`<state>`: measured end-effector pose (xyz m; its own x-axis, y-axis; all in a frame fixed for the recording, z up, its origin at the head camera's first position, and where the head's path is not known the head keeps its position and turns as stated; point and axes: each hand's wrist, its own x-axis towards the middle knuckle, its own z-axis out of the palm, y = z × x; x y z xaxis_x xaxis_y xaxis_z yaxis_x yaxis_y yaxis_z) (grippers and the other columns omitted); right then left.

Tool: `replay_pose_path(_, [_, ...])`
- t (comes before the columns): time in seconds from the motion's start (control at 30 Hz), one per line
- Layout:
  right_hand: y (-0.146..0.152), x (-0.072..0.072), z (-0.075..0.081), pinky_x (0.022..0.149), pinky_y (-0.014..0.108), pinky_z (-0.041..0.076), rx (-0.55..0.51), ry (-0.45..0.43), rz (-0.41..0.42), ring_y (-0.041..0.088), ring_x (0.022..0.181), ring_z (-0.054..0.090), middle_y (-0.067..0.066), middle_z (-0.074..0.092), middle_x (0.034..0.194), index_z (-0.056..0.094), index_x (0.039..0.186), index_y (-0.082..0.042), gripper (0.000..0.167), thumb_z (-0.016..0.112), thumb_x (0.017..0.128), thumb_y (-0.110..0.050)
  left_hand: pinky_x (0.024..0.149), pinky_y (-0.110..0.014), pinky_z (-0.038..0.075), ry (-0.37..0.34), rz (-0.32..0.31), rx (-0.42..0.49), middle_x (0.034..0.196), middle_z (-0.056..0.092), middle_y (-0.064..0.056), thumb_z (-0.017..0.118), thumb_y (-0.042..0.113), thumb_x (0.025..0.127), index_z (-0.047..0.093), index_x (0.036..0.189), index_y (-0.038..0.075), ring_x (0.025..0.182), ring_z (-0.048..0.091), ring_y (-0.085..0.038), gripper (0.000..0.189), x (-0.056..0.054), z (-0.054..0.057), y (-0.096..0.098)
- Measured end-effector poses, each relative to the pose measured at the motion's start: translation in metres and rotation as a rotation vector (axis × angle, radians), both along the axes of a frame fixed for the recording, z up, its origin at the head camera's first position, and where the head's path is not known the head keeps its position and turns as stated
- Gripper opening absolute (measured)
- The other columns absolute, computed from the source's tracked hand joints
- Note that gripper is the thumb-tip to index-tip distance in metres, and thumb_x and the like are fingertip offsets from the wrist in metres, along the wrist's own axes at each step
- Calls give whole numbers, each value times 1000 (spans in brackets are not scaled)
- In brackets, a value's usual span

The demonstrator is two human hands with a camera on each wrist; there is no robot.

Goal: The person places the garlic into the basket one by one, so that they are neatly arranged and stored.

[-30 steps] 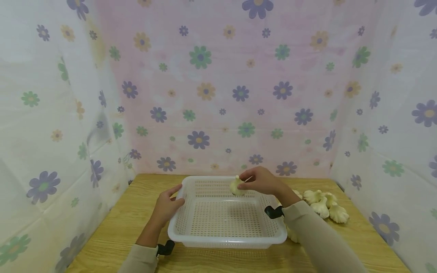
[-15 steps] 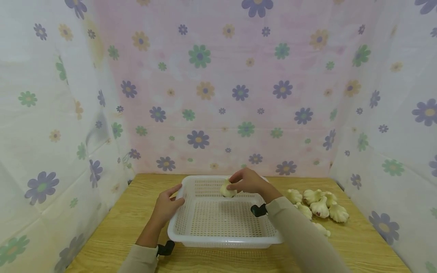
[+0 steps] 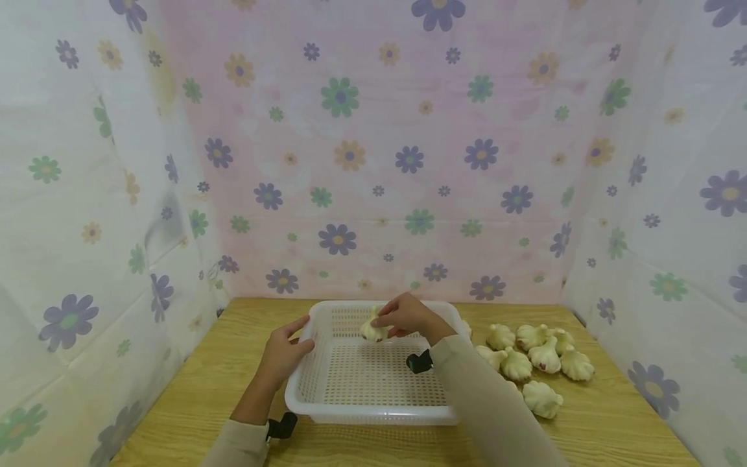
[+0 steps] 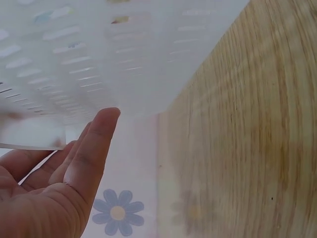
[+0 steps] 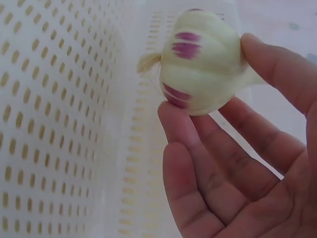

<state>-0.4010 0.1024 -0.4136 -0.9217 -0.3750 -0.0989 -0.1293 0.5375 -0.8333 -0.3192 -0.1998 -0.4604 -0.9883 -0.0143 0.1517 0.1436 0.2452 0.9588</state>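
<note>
My right hand (image 3: 408, 316) pinches a whole garlic bulb (image 3: 373, 329) above the inside of a white plastic basket (image 3: 373, 410). In the right wrist view the bulb (image 5: 203, 64) shows purple patches and a tuft of dry roots, held between thumb and fingertips. My left hand (image 3: 281, 357) holds the basket's left rim near its far corner. Up close in the left wrist view, digits of the left hand (image 4: 64, 183) lie against the slotted wall (image 4: 99, 64) and at the rim. No other bulb shows in the visible part of the basket.
Several more garlic bulbs (image 3: 545, 355) lie in a loose group right of the basket, and one bulb (image 3: 543, 398) sits nearer the front. The wooden table (image 3: 204, 383) is enclosed by flower-printed cloth (image 3: 379, 130) at the back and both sides.
My right hand has carried the garlic bulb leftward over the basket, and more bulbs on the right have come into sight past the sleeve. The left hand stays on the rim.
</note>
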Motion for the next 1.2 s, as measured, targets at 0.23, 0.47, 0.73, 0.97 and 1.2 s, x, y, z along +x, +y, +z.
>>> replay_pose_path(0.23, [-18, -3, -12, 74, 44, 64, 34, 10, -9, 35, 83, 76, 3, 77, 103, 80, 112, -11, 37, 85, 85, -36, 68, -43, 65, -10, 7, -37, 156, 46, -26, 69, 5, 84, 49, 154, 7, 113, 70, -40, 73, 1, 1, 0])
replay_pose_path(0.47, [-38, -2, -15, 76, 46, 64, 43, 32, 5, 36, 83, 77, 4, 78, 96, 81, 106, -10, 32, 86, 84, -31, 69, -42, 65, -9, -15, -42, 161, 38, -26, 68, 2, 83, 44, 156, 4, 117, 67, -42, 78, 3, 1, 0])
replay_pose_path(0.73, [-56, 0, -18, 70, 39, 64, 70, 63, 14, 31, 78, 76, 4, 78, 91, 80, 106, -8, 33, 89, 81, -28, 73, -42, 64, -28, -16, -40, 164, 35, -23, 68, 2, 85, 43, 157, 5, 123, 63, -44, 75, 0, 3, 2])
replay_pose_path(0.97, [-65, 1, -20, 66, 31, 62, 80, 77, 33, 31, 79, 76, 5, 78, 97, 79, 105, -7, 31, 89, 81, -25, 75, -43, 65, -40, 7, -46, 164, 37, -22, 67, 4, 86, 46, 156, 6, 125, 63, -44, 73, 0, 2, 3])
replay_pose_path(1.2, [-71, -2, -24, 64, 31, 62, 107, 80, 41, 24, 73, 75, 3, 77, 96, 80, 103, -11, 29, 90, 80, -27, 76, -44, 65, -26, 37, -77, 161, 40, -23, 69, 6, 88, 49, 154, 5, 117, 67, -40, 69, 0, 4, 3])
